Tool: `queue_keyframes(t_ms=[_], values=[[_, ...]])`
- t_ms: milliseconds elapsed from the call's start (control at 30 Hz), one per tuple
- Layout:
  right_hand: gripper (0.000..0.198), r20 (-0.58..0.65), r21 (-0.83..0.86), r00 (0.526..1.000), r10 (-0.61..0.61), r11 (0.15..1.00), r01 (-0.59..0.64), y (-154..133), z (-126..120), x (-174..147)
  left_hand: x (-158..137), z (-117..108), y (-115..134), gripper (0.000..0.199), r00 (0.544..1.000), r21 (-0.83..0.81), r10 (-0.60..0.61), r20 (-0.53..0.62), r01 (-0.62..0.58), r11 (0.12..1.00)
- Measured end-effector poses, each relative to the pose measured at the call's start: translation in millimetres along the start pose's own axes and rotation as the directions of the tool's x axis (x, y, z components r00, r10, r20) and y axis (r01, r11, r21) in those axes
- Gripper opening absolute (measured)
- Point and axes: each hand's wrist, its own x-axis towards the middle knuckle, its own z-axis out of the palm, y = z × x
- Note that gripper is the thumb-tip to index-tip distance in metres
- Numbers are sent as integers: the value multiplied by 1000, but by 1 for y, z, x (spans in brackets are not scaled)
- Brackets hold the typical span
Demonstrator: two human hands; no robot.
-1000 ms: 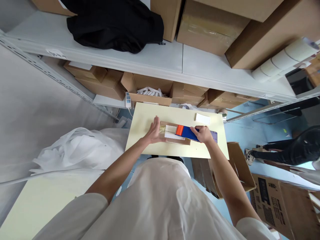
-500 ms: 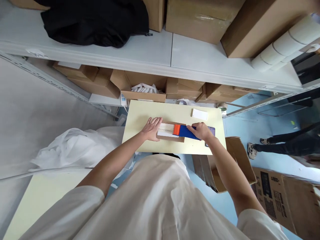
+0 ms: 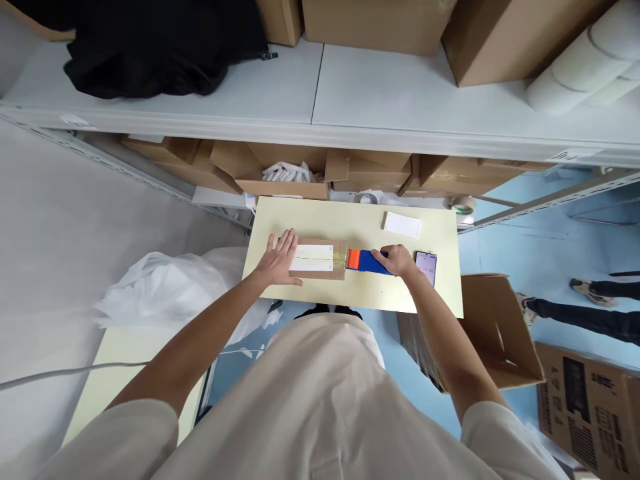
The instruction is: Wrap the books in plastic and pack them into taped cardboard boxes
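Observation:
A small flat cardboard box lies on the pale yellow table, with a white label on its top. My left hand rests flat on the box's left end, fingers stretched out. Yellowish tape covers the box top near its right end. At that end is a blue tape dispenser with an orange part facing the box. My right hand is wrapped round its blue body. A phone lies just right of my right hand, its screen lit.
White labels lie at the table's back right. Tape rolls sit behind the table, beneath the grey shelf. An open carton stands on the floor at right. White plastic sheeting is at left. Another person's legs show at far right.
The tape dispenser in my right hand has moved from over the label to the box's right end, baring the label and leaving tape there. The phone now shows more fully.

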Motion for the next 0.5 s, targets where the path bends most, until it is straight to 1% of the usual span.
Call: queue_keyframes(t_ms=[33, 133, 233, 300, 367, 433, 500], values=[[58, 3, 18, 1000, -10, 1000, 10, -2, 2, 5, 2, 1, 10, 134, 1000, -6, -11, 7, 11, 1000], [59, 12, 76, 999, -43, 996, 42, -6, 7, 17, 18, 4, 51, 138, 1000, -57, 25, 9, -25, 998], [60, 22, 111, 998, -63, 992, 60, -7, 11, 24, 39, 6, 85, 131, 993, -91, 115, -32, -118, 989], [60, 34, 135, 997, -71, 989, 66, -5, 12, 27, 48, 7, 95, 119, 990, -97, 134, -46, -138, 986], [60, 41, 179, 995, -88, 981, 79, 0, 12, 27, 50, 7, 96, 110, 992, -99, 116, -44, -120, 988], [60, 66, 267, 991, -113, 959, 92, 6, 11, 25, 49, 8, 94, 108, 995, -100, 95, -29, -98, 990], [60, 101, 366, 984, -148, 925, 102, 16, 10, 19, 48, 9, 94, 111, 997, -104, 78, -12, -78, 991]])
